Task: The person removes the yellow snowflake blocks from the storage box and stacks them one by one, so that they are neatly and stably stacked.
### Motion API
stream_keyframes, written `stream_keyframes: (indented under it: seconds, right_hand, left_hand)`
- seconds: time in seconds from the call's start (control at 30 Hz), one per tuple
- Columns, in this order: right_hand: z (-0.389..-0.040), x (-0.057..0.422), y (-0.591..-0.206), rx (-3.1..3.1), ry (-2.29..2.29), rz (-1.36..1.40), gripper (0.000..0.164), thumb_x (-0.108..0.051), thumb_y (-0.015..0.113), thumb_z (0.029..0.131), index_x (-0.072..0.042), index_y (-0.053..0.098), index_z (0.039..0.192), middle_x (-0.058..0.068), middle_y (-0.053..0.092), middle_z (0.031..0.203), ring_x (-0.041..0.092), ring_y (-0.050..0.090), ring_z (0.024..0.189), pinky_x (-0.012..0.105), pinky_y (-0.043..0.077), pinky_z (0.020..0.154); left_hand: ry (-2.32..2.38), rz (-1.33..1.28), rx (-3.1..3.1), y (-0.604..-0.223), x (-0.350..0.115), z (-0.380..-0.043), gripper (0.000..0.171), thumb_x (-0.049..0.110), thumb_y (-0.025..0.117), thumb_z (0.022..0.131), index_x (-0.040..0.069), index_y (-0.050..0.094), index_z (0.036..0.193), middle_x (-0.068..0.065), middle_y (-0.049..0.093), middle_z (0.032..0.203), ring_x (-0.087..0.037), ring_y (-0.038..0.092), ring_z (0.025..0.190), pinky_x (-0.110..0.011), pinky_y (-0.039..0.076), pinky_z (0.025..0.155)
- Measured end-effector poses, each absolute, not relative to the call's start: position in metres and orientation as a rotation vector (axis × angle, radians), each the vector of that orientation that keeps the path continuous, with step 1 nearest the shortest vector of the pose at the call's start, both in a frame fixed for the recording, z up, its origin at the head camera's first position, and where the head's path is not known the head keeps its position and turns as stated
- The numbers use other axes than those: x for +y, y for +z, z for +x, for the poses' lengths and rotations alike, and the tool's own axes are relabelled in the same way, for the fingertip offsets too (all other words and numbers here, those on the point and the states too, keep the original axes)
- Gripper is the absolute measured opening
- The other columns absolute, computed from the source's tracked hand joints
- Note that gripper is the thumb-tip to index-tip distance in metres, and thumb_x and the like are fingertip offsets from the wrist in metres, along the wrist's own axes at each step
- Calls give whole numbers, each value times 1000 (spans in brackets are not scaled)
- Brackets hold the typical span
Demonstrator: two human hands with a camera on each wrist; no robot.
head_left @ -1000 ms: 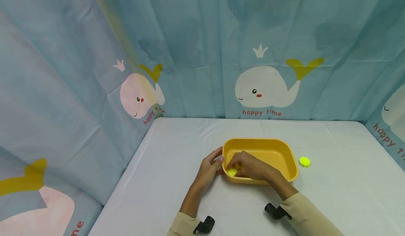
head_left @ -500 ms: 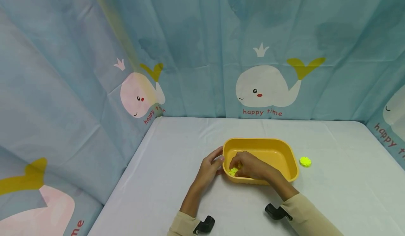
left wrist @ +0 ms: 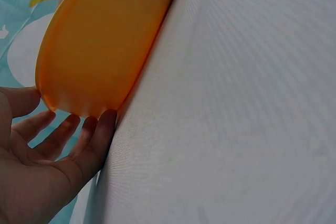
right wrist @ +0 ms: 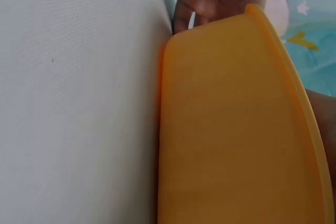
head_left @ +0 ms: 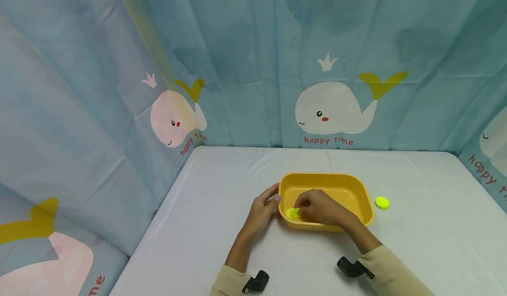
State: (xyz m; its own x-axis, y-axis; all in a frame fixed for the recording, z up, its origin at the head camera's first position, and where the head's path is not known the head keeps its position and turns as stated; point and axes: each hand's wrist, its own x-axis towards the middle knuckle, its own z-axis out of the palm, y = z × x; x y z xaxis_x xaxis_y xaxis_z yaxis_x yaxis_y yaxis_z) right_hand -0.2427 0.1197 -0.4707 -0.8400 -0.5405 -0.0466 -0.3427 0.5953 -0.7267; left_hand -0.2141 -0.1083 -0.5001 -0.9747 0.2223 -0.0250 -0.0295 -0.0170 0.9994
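Note:
A yellow plastic basin (head_left: 336,195) with rounded corners stands on the table. My left hand (head_left: 259,214) is at its left end. In the left wrist view, the fingertips (left wrist: 107,119) touch the outside of the end wall and the thumb meets the rim. My right hand (head_left: 318,208) reaches inside the basin, its fingers bent. Its fingertips are right at the edge of a neon-yellow scalloped disc (head_left: 292,213) in the near left corner; I cannot tell whether they pinch it. In the right wrist view, the basin wall (right wrist: 231,114) hides the right fingers.
Another neon-yellow scalloped disc (head_left: 382,202) lies just right of the basin. A white cloth (head_left: 198,225) covers the table. Blue curtains (head_left: 245,67) printed with whales hang behind and to the left.
My right hand has shifted a little to the right inside the basin, so more of the disc in the corner shows. The left hand and the basin have stayed put.

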Motion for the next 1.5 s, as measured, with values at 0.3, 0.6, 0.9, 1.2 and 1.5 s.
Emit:
stream_keyframes:
  seconds: [0.3, 0.6, 0.9, 1.2, 1.5]
  right_hand:
    - [-239, 139, -460, 2609, -1153, -612, 10, -9, 76, 97, -13, 81, 105, -5, 74, 93, 16, 63, 88, 32, 61, 87]
    - [-232, 162, -447, 2659, -1230, -502, 16, -8, 71, 100, -8, 79, 114, 0, 73, 95, 19, 63, 90, 28, 57, 78]
    - [-225, 190, -431, 2722, -1286, -477, 21, -15, 72, 101, -6, 78, 119, 3, 76, 101, 21, 67, 97, 25, 58, 79]
    - [-215, 220, -423, 2765, -1298, -323, 27, -23, 71, 103, -7, 76, 125, 7, 77, 114, 23, 68, 101, 25, 59, 78]
    - [-209, 248, -423, 2775, -1341, -220, 39, -35, 68, 105, -7, 72, 132, 14, 74, 123, 27, 66, 103, 27, 61, 73]
  left_hand:
    - [2095, 197, 2096, -498, -108, -213, 50, 21, 55, 112, 18, 47, 161, -10, 46, 164, -34, 58, 139, -35, 63, 96]
    - [2101, 210, 2082, -498, -109, -214, 50, 20, 55, 112, 18, 47, 161, -9, 46, 165, -34, 59, 138, -35, 63, 96]
    - [2108, 185, 2077, -499, -109, -214, 50, 21, 55, 112, 19, 48, 161, -9, 46, 165, -32, 59, 138, -37, 63, 98]
    - [2110, 168, 2066, -499, -109, -213, 49, 21, 56, 111, 20, 49, 160, -10, 46, 164, -32, 62, 134, -38, 63, 98]
    - [2103, 182, 2073, -500, -109, -212, 49, 20, 54, 112, 20, 48, 161, -8, 47, 164, -32, 63, 133, -35, 64, 95]
